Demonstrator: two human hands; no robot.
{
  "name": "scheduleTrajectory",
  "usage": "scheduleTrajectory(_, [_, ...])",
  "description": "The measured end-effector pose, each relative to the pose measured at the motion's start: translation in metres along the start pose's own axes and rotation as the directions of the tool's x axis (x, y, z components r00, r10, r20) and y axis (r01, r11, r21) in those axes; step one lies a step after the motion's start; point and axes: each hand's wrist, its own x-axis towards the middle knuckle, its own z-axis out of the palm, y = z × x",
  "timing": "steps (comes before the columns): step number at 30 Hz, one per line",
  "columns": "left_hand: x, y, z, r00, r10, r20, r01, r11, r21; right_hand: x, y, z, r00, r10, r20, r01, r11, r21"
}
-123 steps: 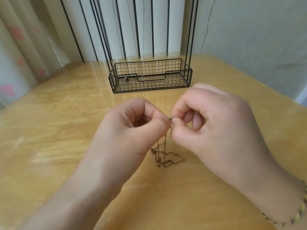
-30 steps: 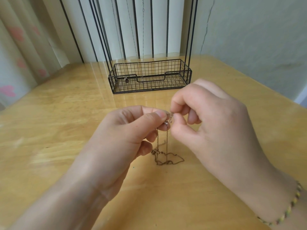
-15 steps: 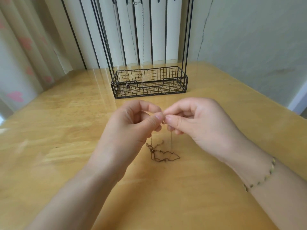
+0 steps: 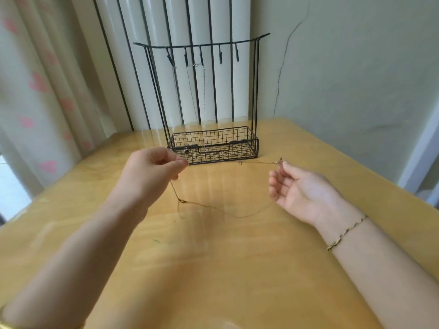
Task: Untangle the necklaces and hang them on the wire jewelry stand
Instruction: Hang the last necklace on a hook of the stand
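Observation:
A thin gold necklace (image 4: 213, 208) is stretched wide above the wooden table (image 4: 213, 269), its lower strand sagging and its upper strand running across in front of the basket. My left hand (image 4: 152, 169) pinches one end between thumb and forefinger. My right hand (image 4: 294, 186), palm up, pinches the other end near the clasp (image 4: 279, 160). A small knot or charm (image 4: 181, 201) hangs below my left hand. The black wire jewelry stand (image 4: 202, 46) rises at the table's back, with two fine silver chains (image 4: 203, 103) hanging from its hooks into its basket (image 4: 213, 148).
The stand's right hooks (image 4: 228, 55) carry nothing. A wall stands behind and to the right, and a curtain with pink hearts (image 4: 35, 91) hangs on the left. A beaded bracelet (image 4: 344, 232) circles my right wrist.
My hands have pulled apart from the centre, drawing the bunched necklace off the table into a wide open loop. The view has tilted up, so the stand's hook bar shows.

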Motion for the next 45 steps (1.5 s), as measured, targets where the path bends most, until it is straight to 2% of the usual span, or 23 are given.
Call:
scheduleTrajectory(3, [0.008,0.001,-0.009,0.980,0.047,-0.192,-0.053,0.998,-0.028,0.000,0.001,-0.014,0.997,-0.045,-0.056,0.036,0.988,-0.149])
scheduleTrajectory(5, [0.013,0.000,-0.013,0.964,0.050,-0.263,-0.066,0.996,-0.053,-0.001,0.003,-0.021,0.993,-0.094,-0.069,0.073,0.964,-0.257])
scheduleTrajectory(8, [0.020,-0.002,-0.013,0.946,0.020,-0.322,-0.059,0.992,-0.113,-0.001,0.006,-0.024,0.990,-0.133,-0.047,0.104,0.910,-0.402])
scheduleTrajectory(11, [0.023,-0.003,-0.015,0.919,-0.001,-0.395,-0.062,0.987,-0.146,0.000,0.006,-0.025,0.993,-0.118,0.000,0.107,0.895,-0.434])
scheduleTrajectory(14, [0.024,0.004,-0.021,0.930,-0.103,-0.354,-0.032,0.934,-0.355,-0.001,0.006,-0.028,0.993,-0.091,0.075,0.116,0.854,-0.508])
scheduleTrajectory(17, [0.023,0.013,-0.021,0.951,-0.147,-0.271,0.002,0.881,-0.473,0.003,0.011,-0.028,0.974,-0.203,0.101,0.211,0.651,-0.729])
scheduleTrajectory(20, [0.024,0.023,-0.019,0.979,-0.116,-0.166,0.009,0.843,-0.538,0.008,0.014,-0.027,0.954,-0.269,0.133,0.234,0.390,-0.890])
scheduleTrajectory(22, [0.025,0.032,-0.019,0.995,-0.082,-0.056,0.031,0.792,-0.609,0.013,0.016,-0.027,0.939,-0.289,0.188,0.221,0.085,-0.972])
scheduleTrajectory(24, [0.027,0.043,-0.020,0.997,-0.029,0.069,0.069,0.709,-0.702,0.015,0.018,-0.023,0.923,-0.317,0.218,0.156,-0.209,-0.965])
scheduleTrajectory(25, [0.027,0.047,-0.019,0.991,0.000,0.133,0.099,0.666,-0.740,0.015,0.019,-0.023,0.919,-0.332,0.213,0.119,-0.281,-0.952])
scheduleTrajectory(28, [0.026,0.060,-0.014,0.958,0.089,0.273,0.161,0.622,-0.766,0.020,0.021,-0.022,0.918,-0.352,0.181,0.061,-0.325,-0.944])
scheduleTrajectory(30, [0.025,0.068,-0.011,0.940,0.116,0.320,0.177,0.634,-0.752,0.025,0.016,-0.018,0.905,-0.382,0.184,0.063,-0.309,-0.949])
scheduleTrajectory(31, [0.024,0.072,-0.008,0.934,0.117,0.339,0.189,0.643,-0.742,0.026,0.012,-0.014,0.890,-0.407,0.205,0.102,-0.260,-0.960])
scheduleTrajectory(32, [0.023,0.075,-0.005,0.928,0.112,0.355,0.200,0.653,-0.730,0.026,0.007,-0.008,0.869,-0.436,0.235,0.185,-0.154,-0.971])
scheduleTrajectory(33, [0.022,0.078,-0.002,0.924,0.110,0.367,0.207,0.663,-0.719,0.023,0.000,0.001,0.847,-0.463,0.261,0.302,0.016,-0.953])
scheduleTrajectory(35, [0.021,0.084,0.005,0.917,0.114,0.383,0.212,0.675,-0.707,0.009,-0.016,0.024,0.834,-0.472,0.286,0.497,0.418,-0.760])
scheduleTrajectory(36, [0.021,0.086,0.008,0.916,0.121,0.383,0.203,0.683,-0.702,0.000,-0.026,0.036,0.839,-0.449,0.308,0.533,0.563,-0.632])
scheduleTrajectory(37, [0.022,0.089,0.010,0.917,0.129,0.377,0.186,0.698,-0.692,-0.008,-0.035,0.046,0.839,-0.428,0.337,0.545,0.658,-0.520])
scheduleTrajectory(40, [0.025,0.094,0.015,0.926,0.148,0.346,0.125,0.746,-0.654,-0.020,-0.054,0.068,0.828,-0.390,0.403,0.528,0.785,-0.325])
scheduleTrajectory(45, [0.038,0.105,0.021,0.937,0.181,0.297,0.039,0.795,-0.606,-0.018,-0.070,0.088,0.823,-0.349,0.448,0.511,0.800,-0.315])
